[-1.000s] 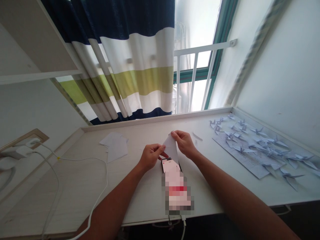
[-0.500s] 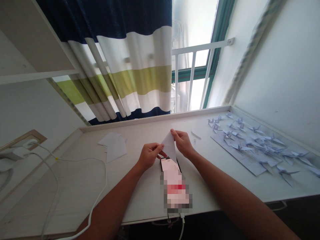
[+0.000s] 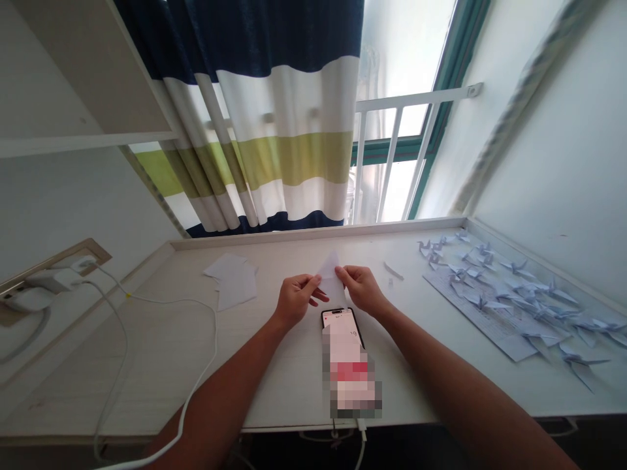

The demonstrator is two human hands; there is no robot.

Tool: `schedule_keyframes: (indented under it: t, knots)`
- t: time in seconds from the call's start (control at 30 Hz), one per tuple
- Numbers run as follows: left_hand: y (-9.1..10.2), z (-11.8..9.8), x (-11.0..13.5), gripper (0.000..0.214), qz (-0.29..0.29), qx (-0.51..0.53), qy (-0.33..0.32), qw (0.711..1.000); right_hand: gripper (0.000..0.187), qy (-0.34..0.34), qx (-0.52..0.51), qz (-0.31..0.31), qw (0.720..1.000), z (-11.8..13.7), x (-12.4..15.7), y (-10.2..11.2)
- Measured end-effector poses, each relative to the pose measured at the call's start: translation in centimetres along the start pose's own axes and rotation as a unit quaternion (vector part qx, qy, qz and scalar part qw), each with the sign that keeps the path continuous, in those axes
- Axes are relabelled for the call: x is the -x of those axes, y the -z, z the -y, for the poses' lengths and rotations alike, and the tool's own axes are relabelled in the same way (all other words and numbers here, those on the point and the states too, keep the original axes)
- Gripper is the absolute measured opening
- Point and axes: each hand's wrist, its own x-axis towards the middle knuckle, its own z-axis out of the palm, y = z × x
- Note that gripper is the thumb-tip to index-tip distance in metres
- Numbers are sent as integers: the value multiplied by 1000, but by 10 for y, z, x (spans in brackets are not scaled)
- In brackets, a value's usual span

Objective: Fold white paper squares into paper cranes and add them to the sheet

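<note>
Between my two hands is a folded piece of white paper (image 3: pixel 331 277), its pointed tip facing away from me. My left hand (image 3: pixel 297 299) pinches its left edge between thumb and forefinger, with the other fingers loosely curled below. On the right edge, my right hand (image 3: pixel 361 288) pinches the paper with thumb and fingers. Just below the paper a smartphone (image 3: pixel 340 323) lies face up, its lit screen partly blurred out. Several folded white paper cranes (image 3: pixel 482 301) are spread over the right side of the desk, some resting on a printed sheet (image 3: pixel 494 333).
A small stack of white paper sheets (image 3: pixel 235 281) lies to the left. Thin paper scraps (image 3: pixel 393 271) sit right of my hands. A white charging cable (image 3: pixel 215 326) runs from plugs (image 3: pixel 61 277) at the left wall across the white desk (image 3: pixel 279 385). Behind hangs a striped curtain (image 3: pixel 294 156).
The view has shifted a little, so the scene sits further right. My right hand has slid down from the paper's tip along its right edge; the tip now stands free.
</note>
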Motion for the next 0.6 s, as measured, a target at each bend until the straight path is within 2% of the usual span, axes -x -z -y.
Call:
schedule_keyframes:
  t: [0.1,0.27,0.43,0.6]
  knots:
    - [1,0,-1,43,-8,10,0,1000,53,-18,-25,14,999,0,1,-1]
    - [6,-2,-5,42,-30,30,3,999,47,-59,-103,97,988,3,2,-3]
    - [7,-3,-3,45,48,29,1,998,47,-85,-156,132,975,4,3,-1]
    - [7,0,-3,43,34,23,-13,999,43,-98,-165,150,970,6,6,-1]
